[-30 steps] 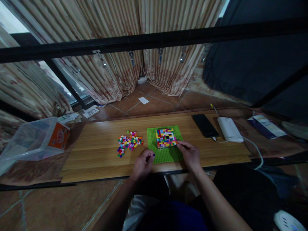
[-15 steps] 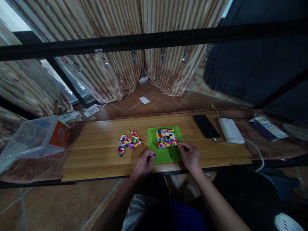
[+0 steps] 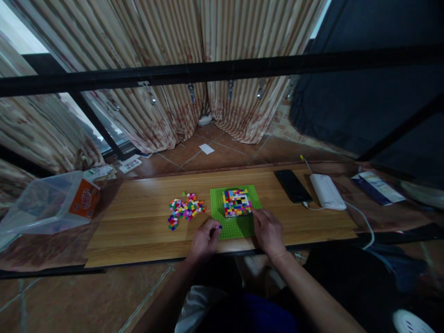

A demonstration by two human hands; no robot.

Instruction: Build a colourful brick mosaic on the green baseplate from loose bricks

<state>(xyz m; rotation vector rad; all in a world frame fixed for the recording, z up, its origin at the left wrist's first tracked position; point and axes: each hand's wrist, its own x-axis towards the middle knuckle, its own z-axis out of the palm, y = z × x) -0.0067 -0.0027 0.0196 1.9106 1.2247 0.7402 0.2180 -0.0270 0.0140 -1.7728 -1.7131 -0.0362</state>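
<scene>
A green baseplate (image 3: 239,230) lies on the wooden board. On it stands a low block of many-coloured toy bricks (image 3: 237,203), with a dark square opening near its middle. My left hand (image 3: 205,238) is closed at the plate's front left edge, pinching a small dark purple toy brick (image 3: 218,227) between thumb and finger. My right hand (image 3: 268,232) is closed at the plate's right side, its fingertips at the near right corner of the brick block. What those fingertips hold, if anything, is hidden. Left of the plate lies a loose pile of toy bricks (image 3: 185,208).
A black phone (image 3: 293,186) and a white power bank (image 3: 327,191) with cables lie on the right of the wooden board (image 3: 135,222). A clear plastic bin (image 3: 45,203) with an orange label stands at the left. A dark metal bar (image 3: 173,76) crosses behind.
The view has shifted slightly, so the board sits a little lower and further left. My right hand's fingers have curled in more at the block's corner. My left hand still pinches the purple brick.
</scene>
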